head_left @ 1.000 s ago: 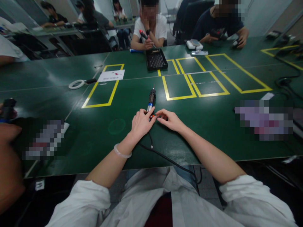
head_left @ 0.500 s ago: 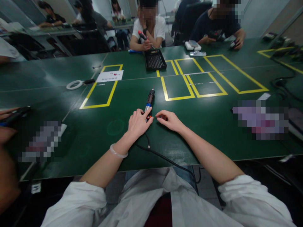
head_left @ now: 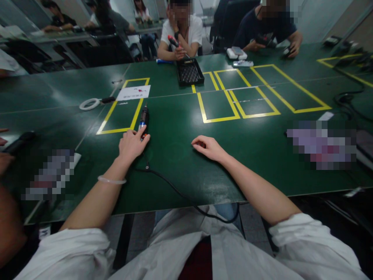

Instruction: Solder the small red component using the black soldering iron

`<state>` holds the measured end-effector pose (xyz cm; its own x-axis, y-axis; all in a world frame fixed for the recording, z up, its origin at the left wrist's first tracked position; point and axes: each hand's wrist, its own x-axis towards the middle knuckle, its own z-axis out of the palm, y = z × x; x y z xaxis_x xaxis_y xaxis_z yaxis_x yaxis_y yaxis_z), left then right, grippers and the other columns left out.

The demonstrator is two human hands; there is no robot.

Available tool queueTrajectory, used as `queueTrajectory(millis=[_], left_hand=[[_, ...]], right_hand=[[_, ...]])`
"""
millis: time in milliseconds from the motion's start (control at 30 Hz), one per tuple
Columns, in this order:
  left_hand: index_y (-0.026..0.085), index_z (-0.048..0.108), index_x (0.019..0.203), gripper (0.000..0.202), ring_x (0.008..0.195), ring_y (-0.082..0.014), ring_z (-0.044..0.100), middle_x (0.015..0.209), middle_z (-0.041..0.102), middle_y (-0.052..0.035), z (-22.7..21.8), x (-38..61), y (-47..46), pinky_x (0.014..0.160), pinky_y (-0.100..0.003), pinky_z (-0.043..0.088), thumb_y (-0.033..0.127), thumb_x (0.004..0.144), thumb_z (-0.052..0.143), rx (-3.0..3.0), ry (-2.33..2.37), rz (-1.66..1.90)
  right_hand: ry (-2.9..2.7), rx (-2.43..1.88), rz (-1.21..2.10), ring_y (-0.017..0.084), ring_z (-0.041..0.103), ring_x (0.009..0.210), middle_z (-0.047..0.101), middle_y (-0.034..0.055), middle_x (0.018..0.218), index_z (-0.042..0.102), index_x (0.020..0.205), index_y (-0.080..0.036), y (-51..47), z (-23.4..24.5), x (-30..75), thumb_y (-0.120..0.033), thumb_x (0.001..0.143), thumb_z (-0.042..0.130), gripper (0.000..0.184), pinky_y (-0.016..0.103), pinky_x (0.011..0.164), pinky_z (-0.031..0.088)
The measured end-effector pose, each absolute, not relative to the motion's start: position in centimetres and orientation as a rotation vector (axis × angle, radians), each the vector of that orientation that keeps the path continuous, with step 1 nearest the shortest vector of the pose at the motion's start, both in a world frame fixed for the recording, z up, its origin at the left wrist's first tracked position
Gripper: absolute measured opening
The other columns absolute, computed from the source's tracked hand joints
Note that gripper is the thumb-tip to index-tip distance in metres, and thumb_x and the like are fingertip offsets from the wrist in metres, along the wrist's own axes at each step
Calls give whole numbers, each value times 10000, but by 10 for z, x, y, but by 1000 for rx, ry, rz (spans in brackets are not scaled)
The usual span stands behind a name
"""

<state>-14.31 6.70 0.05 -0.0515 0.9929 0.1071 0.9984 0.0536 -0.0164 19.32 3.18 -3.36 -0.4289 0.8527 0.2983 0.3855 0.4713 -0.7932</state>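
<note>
My left hand (head_left: 132, 144), a pale bangle on its wrist, is closed round the rear part of a corded electric screwdriver (head_left: 143, 116). The tool is dark with a blue band, lies low over the green table, and points its tip away from me. Most of its grip is hidden under my fingers. From its rear a black cord (head_left: 171, 182) runs across the table and over the near edge. My right hand (head_left: 209, 147) rests on the table to the right, fingers loosely curled in, with no object visible in them.
Yellow tape frames (head_left: 221, 118) mark the green table (head_left: 180, 171). A paper sheet (head_left: 132, 93) and a white ring with a dark handle (head_left: 90, 104) lie at left. Across the table, a person holds a red-handled tool (head_left: 172, 41) over a black tray (head_left: 190, 76). Blurred-out objects lie at both sides.
My left hand has carried the electric screwdriver leftward, close to the left tape frame, and its cord has trailed along. My right hand has stayed in place.
</note>
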Motion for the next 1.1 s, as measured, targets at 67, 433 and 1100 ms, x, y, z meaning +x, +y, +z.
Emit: queueTrajectory(millis=[67, 433, 1100], left_hand=[[310, 435, 1516, 665, 1134, -386, 511, 1270, 516, -194, 1, -168, 76, 925, -504, 428, 628, 943, 324, -2039, -2284, -105], [210, 392, 1521, 648, 1227, -407, 446, 1403, 428, -246, 7, -267, 113, 973, -591, 357, 548, 971, 335, -1743, -2573, 15], [-52, 377, 1312, 548, 1206, -383, 491, 1342, 490, -290, -1, -245, 99, 995, -532, 336, 376, 970, 356, -1615, -2552, -157]], right_hand=[[-2012, -1024, 851, 117, 533, 669, 657, 30, 832, 681, 972, -147, 32, -33, 193, -225, 891, 574, 155, 246, 656, 422], [-2016, -1039, 876, 123, 534, 671, 671, 27, 834, 683, 966, -161, 32, -33, 193, -247, 894, 569, 160, 249, 653, 414], [-2053, -1043, 872, 129, 552, 684, 681, 34, 844, 687, 973, -154, 32, -34, 192, -248, 898, 572, 167, 260, 677, 420]])
